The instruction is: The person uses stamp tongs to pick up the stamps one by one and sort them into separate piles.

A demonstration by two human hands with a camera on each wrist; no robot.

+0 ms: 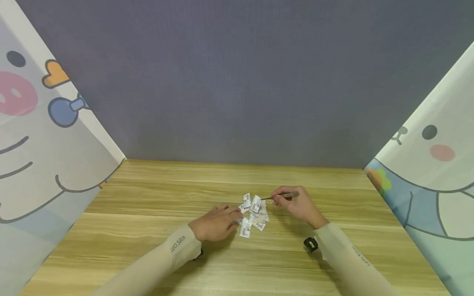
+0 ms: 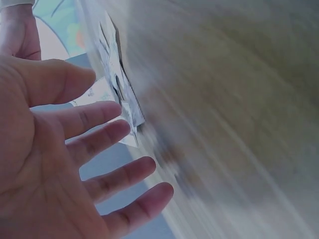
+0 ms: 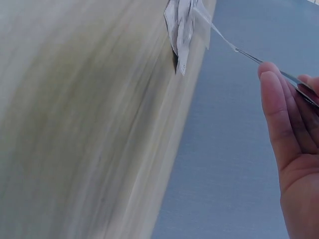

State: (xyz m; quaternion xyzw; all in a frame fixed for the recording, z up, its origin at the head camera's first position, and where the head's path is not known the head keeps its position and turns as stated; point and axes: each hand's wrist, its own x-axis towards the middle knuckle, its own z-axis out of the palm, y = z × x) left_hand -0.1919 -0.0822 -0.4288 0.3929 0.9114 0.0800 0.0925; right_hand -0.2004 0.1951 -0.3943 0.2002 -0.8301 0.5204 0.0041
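Note:
A loose pile of small white printed packets lies on the wooden table between both hands. My right hand holds a pair of slim tweezers between thumb and fingers. The tweezers' tips meet the edge of one packet at the pile's upper side. In the right wrist view a thin white corner stretches from the pile to the tips. My left hand lies at the pile's left edge, fingers extended and spread over the nearest packets. Its palm shows nothing held in the left wrist view.
The wooden table runs back to a grey upright panel. Cartoon-printed sheets stand along both sides. Small black devices sit at the wrists.

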